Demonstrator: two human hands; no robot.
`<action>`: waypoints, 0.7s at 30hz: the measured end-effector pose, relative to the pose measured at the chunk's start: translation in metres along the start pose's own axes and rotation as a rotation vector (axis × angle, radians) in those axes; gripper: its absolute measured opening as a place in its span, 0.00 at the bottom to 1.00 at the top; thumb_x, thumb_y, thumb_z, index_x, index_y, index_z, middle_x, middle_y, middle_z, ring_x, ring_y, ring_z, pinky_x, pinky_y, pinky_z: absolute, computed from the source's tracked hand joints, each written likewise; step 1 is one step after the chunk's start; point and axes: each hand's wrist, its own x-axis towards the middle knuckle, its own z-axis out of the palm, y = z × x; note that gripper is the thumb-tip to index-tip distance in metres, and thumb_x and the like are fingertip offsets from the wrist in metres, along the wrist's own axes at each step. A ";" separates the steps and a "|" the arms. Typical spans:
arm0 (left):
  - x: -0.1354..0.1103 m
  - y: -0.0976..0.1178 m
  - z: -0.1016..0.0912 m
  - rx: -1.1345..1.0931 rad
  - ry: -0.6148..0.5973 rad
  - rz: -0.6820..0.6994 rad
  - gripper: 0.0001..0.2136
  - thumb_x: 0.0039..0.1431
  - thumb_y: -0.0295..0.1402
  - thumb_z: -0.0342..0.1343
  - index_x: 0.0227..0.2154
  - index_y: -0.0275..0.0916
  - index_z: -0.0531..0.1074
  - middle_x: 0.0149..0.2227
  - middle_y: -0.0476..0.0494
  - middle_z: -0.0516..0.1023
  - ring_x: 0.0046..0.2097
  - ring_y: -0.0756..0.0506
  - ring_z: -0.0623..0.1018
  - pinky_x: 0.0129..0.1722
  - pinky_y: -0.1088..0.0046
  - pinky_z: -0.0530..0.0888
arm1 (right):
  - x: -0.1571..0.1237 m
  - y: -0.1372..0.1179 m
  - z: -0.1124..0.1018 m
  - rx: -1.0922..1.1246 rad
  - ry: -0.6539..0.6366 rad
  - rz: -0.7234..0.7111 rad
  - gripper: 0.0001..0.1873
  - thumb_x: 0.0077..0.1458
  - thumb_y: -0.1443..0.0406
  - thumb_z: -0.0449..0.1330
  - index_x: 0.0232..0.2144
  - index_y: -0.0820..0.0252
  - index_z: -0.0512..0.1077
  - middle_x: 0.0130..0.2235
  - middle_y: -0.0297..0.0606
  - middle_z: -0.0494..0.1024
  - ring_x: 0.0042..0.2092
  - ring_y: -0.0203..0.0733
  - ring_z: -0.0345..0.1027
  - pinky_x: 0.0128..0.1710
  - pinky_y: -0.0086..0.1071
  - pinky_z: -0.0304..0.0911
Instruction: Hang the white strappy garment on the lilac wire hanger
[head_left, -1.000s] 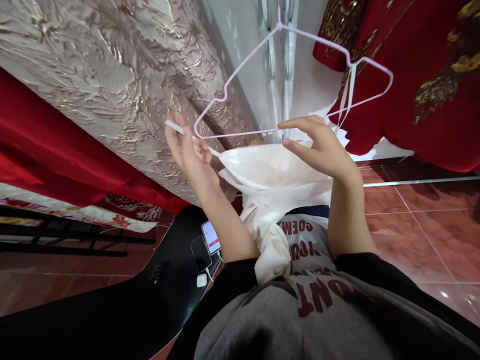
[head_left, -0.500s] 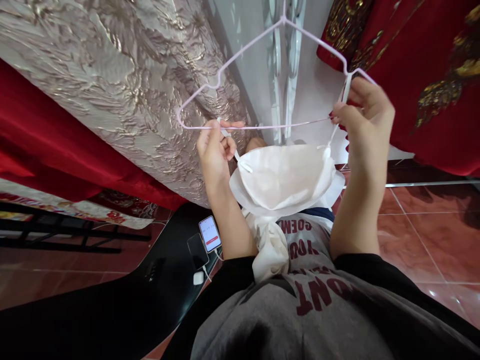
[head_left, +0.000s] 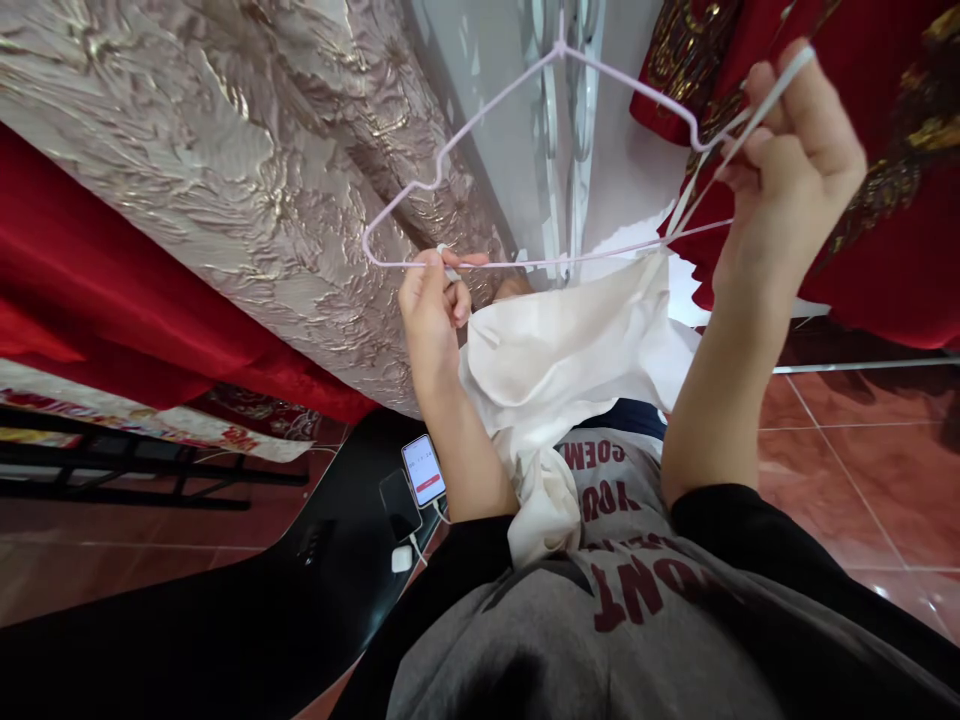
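Observation:
A thin pale-pink clothes hanger (head_left: pixel 496 96) hangs in front of me, its hook cut off by the top edge. My left hand (head_left: pixel 433 305) is closed around its bottom bar near the left corner, with a bit of white strap at the fingers. A white garment (head_left: pixel 562 335) with thin straps droops below the bar over my lap. Up at the right end of the hanger, my right hand (head_left: pixel 795 190) pulls a white shoulder strap (head_left: pixel 776 92) taut, looped over its fingertips. That hand covers the hanger's right corner.
Textured pinkish-gold fabric (head_left: pixel 262 200) hangs close on the left, with red cloth (head_left: pixel 112 270) beside it. Red garments with gold decoration (head_left: pixel 900 150) hang at right. On a black bench (head_left: pixel 225 600) lie a lit phone (head_left: pixel 424 470), a dark phone (head_left: pixel 400 503) and a white charger (head_left: pixel 402 559).
My right hand has moved up and right, drawing the strap outward and lifting the garment's right side. My left hand stays at the bar. The hanger has dipped slightly.

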 end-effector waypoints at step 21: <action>-0.004 -0.001 0.000 0.020 -0.059 0.012 0.13 0.72 0.37 0.60 0.30 0.40 0.74 0.38 0.40 0.85 0.18 0.53 0.54 0.17 0.72 0.47 | -0.008 -0.008 -0.019 -0.531 -0.324 0.097 0.33 0.63 0.59 0.67 0.69 0.42 0.66 0.68 0.42 0.70 0.75 0.59 0.55 0.65 0.54 0.72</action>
